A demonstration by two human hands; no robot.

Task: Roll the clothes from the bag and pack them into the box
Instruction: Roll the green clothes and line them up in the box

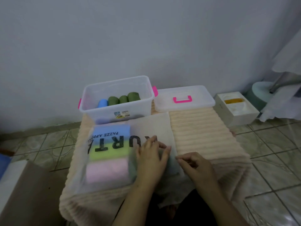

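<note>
While both hands work at the mouth of the frosted printed bag (112, 154) near the front edge of the ribbed peach blanket (203, 136), the left hand (150, 154) lies on a dark garment (166, 159), fingers curled, apparently drawing it out. The right hand (193, 163) pinches the bag's edge, likely to hold it open. Blue, green and pink folded clothes (107, 155) remain inside. At the blanket's far edge, the clear box (117, 98) holds four rolls (119, 99), its lid (184, 98) set beside it.
</note>
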